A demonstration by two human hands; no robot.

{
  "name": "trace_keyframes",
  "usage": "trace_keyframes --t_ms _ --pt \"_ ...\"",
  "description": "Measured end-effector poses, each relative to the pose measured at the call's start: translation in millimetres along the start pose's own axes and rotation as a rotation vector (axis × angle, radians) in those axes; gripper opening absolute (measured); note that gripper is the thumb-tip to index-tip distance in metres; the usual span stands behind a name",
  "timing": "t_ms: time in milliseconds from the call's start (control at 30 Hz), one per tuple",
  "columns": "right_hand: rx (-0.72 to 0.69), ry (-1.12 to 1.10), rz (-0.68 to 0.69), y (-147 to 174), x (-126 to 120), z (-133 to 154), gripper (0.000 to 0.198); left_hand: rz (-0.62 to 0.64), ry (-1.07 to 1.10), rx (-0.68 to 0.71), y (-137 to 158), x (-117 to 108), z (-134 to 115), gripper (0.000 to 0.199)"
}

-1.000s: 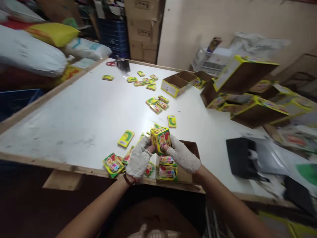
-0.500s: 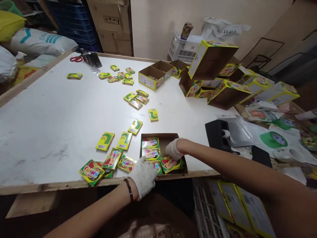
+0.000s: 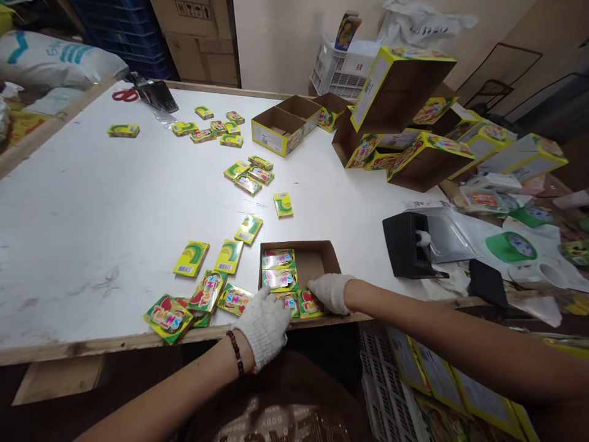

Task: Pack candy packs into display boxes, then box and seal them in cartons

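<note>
Both my hands wear white knit gloves. An open cardboard box (image 3: pixel 317 247) stands at the table's front edge, with small flat fruit-printed packs in its left column and front row. My left hand (image 3: pixel 264 325) is closed over the box's front left corner, its fingertips by a pack (image 3: pixel 289 303). At the front right inside the box, my right hand (image 3: pixel 332 292) has its fingers together on another small pack (image 3: pixel 309 303), which lies flat. The glove hides part of that pack. Several loose packs (image 3: pixel 235 299) lie left of the box.
More small packs (image 3: pixel 248 184) are scattered across the white table (image 3: pixel 115 209). Empty cardboard boxes (image 3: pixel 276 132) stand at the back and are piled at right. A black tape dispenser (image 3: pixel 405 245) sits right of my hands. Red scissors (image 3: pixel 125 96) lie at far left.
The pack under my right hand has gone from tilted to flat in the box's front row. My right hand has shifted to its right side. My left hand stays at the corner.
</note>
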State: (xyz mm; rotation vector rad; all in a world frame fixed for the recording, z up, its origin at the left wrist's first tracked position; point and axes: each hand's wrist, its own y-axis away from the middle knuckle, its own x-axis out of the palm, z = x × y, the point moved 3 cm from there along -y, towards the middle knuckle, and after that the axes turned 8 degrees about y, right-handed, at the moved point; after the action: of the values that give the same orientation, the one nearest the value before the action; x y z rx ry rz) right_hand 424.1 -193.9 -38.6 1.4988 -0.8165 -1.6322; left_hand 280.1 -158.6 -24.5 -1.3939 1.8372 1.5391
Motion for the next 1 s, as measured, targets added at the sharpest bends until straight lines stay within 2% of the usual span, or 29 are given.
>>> trace_keyframes --t_ms 133,200,300,400,467,500,567,600,633,667,700,733,800,867,933,1000 --pt "-0.068 -0.086 -0.154 -5.7 1.3 -7.0 0.034 -0.056 -0.012 0.005 1.9 -0.4 0.7 0.022" --pt "-0.090 -0.073 -0.196 -6.5 -1.7 -12.8 0.028 -0.034 -0.019 -0.002 2.0 -2.3 0.1 0.024" --pt "-0.140 0.007 -0.165 -5.6 -10.4 -13.3 0.029 0.036 -0.013 -0.019 -0.1 -5.3 -1.8 0.027" --pt "-0.133 0.067 -0.055 -7.3 -16.2 -2.2 0.030 0.056 -0.004 -0.038 0.7 -6.4 -4.1 0.027" --pt "-0.075 0.054 -0.038 -9.4 -15.8 5.5 0.031 -0.025 0.045 0.025 8.4 -8.5 -5.6 0.023" --pt "-0.046 0.031 -0.059 -10.3 -14.6 8.1 0.032 -0.108 0.097 0.073 15.2 -11.1 -4.8 0.021" --pt "0.009 -0.018 -0.111 -12.2 -10.0 8.9 0.031 -0.368 0.217 0.099 34.7 -19.0 5.4 0.020" --pt "0.026 -0.038 -0.129 -13.7 -7.1 7.6 0.029 -0.513 0.248 0.030 46.3 -22.5 16.6 0.022" --pt "0.032 -0.050 -0.132 -15.6 -4.1 5.8 0.027 -0.627 0.245 -0.104 57.8 -24.0 31.4 0.023" --pt "0.029 -0.057 -0.127 -18.0 -1.4 3.8 0.026 -0.684 0.211 -0.281 68.4 -22.9 48.8 0.024" --pt "0.025 -0.063 -0.120 -20.5 0.5 1.6 0.026 -0.674 0.163 -0.466 77.3 -19.4 67.0 0.028" --pt "0.017 -0.069 -0.117 -22.7 1.2 -0.4 0.027 -0.605 0.119 -0.626 83.9 -14.0 84.7 0.035" --pt "0.017 -0.072 -0.107 -24.5 -0.6 -3.8 0.029 -0.423 0.076 -0.809 90.8 -2.1 113.1 0.049" --pt "0.037 -0.095 -0.138 -20.8 -8.8 -4.7 0.019 -0.379 0.081 -0.848 92.4 2.9 126.8 0.049" --pt "0.039 -0.164 -0.274 -12.0 -24.7 -0.9 0.008 -0.511 0.091 -0.791 91.7 -3.4 124.5 0.044" --pt "-0.004 -0.296 -0.544 0.2 -47.3 8.1 0.016 -0.688 0.084 -0.618 87.7 -17.5 109.2 0.048"
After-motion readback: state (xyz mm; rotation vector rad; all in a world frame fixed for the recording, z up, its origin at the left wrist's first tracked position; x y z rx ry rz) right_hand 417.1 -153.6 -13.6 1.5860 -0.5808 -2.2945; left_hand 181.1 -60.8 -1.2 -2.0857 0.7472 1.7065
